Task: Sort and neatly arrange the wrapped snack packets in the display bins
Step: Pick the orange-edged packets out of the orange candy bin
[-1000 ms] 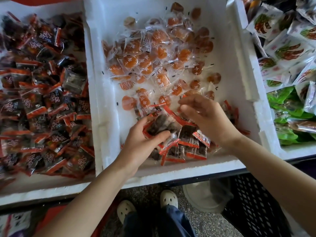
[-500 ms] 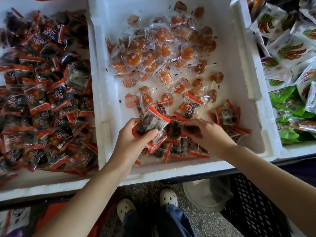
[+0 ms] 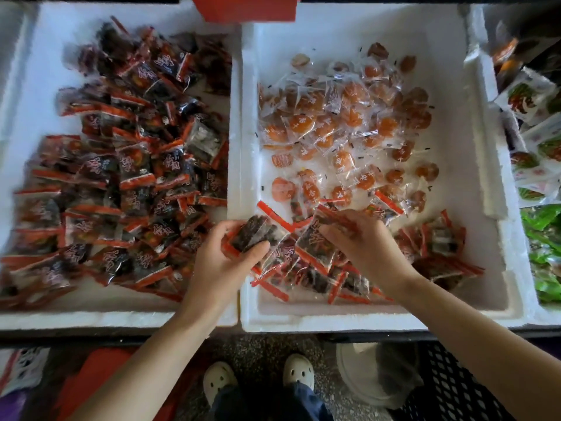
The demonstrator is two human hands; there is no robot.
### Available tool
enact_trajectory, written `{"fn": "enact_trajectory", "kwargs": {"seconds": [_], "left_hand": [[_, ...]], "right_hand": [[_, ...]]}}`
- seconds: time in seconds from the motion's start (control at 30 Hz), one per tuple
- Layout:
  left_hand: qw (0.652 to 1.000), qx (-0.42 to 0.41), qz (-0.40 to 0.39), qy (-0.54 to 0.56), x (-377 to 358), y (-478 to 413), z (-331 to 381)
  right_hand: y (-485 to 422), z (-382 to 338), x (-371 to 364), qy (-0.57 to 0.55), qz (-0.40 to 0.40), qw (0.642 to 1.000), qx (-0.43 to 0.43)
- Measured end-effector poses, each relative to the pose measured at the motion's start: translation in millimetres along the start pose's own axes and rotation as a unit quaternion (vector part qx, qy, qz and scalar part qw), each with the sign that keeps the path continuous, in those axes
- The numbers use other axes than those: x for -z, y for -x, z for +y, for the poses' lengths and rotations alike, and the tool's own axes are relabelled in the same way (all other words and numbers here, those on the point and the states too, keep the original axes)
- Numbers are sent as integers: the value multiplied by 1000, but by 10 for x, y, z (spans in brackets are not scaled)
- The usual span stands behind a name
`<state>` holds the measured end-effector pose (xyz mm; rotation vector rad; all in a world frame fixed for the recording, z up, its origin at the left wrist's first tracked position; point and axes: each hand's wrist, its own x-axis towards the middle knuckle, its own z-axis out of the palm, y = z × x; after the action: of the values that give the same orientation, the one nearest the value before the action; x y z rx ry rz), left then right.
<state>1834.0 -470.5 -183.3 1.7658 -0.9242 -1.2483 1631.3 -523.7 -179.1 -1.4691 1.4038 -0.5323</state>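
Left hand [image 3: 224,259]: grips dark packet [image 3: 252,237]; shifted left onto bin divider [image 3: 235,147].
Right hand [image 3: 361,241]: now pinches second packet [image 3: 312,241], lifted from pile.

Left of the middle foam bin [image 3: 473,226], the dark packets [image 3: 127,189] blur toward the view's edge, their white print unreadable. Right of that bin, green packets [image 3: 546,253] are cut off. Beyond it, a red box [image 3: 246,7] runs off the top. Inside, the right hand [image 3: 364,247] covers the packets beneath it.

A speckled grey floor [image 3: 261,350] lies below, with a black lattice crate [image 3: 449,387] beside a white tub [image 3: 355,372].
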Motion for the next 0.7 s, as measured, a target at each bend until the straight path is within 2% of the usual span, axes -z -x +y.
{"fn": "enact_trajectory", "kwargs": {"seconds": [0.2, 0.4, 0.53, 0.63, 0.7], "left_hand": [[994, 35, 105, -7, 898, -247, -62], [981, -31, 186, -37, 1503, -861, 94], [980, -56, 188, -44, 1618, -1156, 243], [962, -75, 211, -155, 1587, -1155, 322], [937, -144, 220, -230, 1513, -1051, 311]], "right_hand": [[-524, -520, -839, 43, -27, 998, 34], [-1080, -1207, -1466, 52, 34, 995, 76], [-1249, -1483, -1624, -4, 37, 996, 76], [-1149, -1462, -1588, 21, 21, 993, 116], [-1019, -1298, -1462, 83, 29, 986, 144]]}}
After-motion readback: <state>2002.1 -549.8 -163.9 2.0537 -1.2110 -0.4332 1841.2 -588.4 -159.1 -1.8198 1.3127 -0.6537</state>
